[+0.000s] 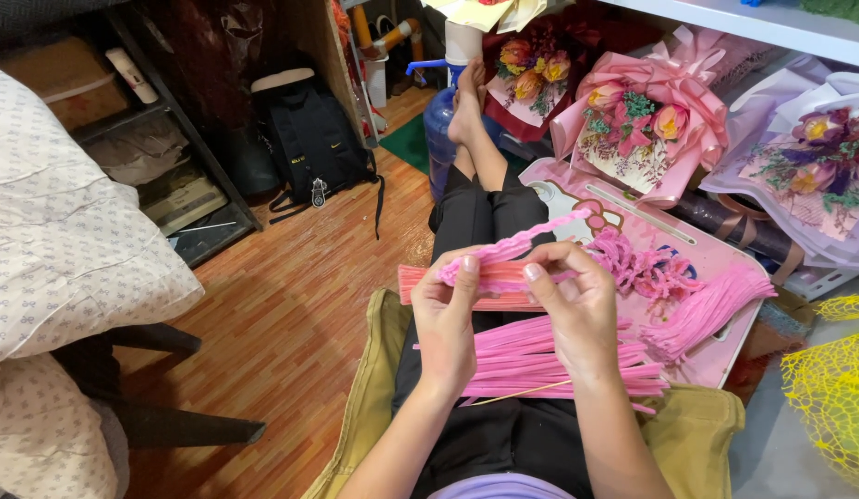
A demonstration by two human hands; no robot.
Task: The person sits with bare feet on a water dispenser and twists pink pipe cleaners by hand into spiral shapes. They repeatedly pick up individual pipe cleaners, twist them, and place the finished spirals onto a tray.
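Both hands grasped a twisted pink pipe cleaner (522, 246) at frame centre: the left hand (445, 319) pinched its near end between thumb and fingers, and the right hand (577, 310) closed its fingertips on the strand just beside it. The fuzzy, spiralled free end ran toward 2 o'clock. Behind the fingers, a flat salmon-pink bundle of stems (448, 282) lay across the black-clad legs (476, 217). At 6 o'clock of the hands, straight pink pipe cleaners (540, 365) rested in a loose sheaf on the lap, with a thin pale stick (517, 395) beneath them. At 3 o'clock, a pink lap tray (716, 356) carried curled pink pieces (647, 268) and a fanned tassel of stems (716, 310). Paper-wrapped flower bouquets (647, 125) crowded the 1 to 2 o'clock area, hemming in the tray. Yellow netting (836, 397) sat at 4 o'clock. A black backpack (314, 139) stood at 11 o'clock on the wood-pattern floor (291, 314); patterned cloth (60, 212) filled 9 o'clock.
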